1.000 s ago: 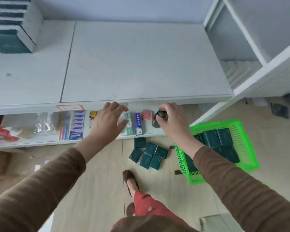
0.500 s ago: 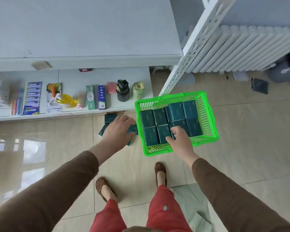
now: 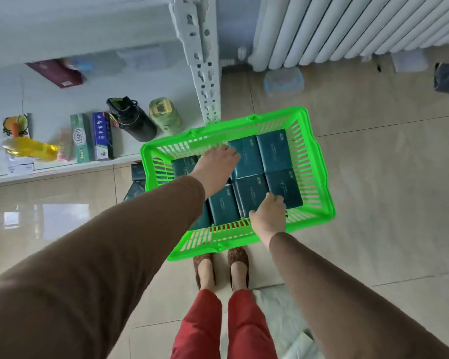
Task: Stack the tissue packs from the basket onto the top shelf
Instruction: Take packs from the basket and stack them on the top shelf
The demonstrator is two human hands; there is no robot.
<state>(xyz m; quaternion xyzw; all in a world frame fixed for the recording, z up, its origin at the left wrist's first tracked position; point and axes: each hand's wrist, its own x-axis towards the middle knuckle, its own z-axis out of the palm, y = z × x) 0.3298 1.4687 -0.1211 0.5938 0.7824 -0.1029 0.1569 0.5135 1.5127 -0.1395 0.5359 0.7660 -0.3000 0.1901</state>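
Reaching now into basket (image 3: 319, 161), both hands.

The person wears a long-sleeved brown top of soft, plain fabric, its left sleeve (image 3: 101, 268) broad and smooth, running in from 8 o'clock, and its right sleeve (image 3: 347, 301) coming in from 4 o'clock, each ending in a plain cuff at the wrist. Beyond the cuffs the bare left hand (image 3: 215, 169) and bare right hand (image 3: 268, 218) carry no rings, watch or gloves. At 6 o'clock are red cropped trousers (image 3: 223, 327) ending above the ankle, and brown patterned slip-on flat shoes (image 3: 237, 257) with open tops.
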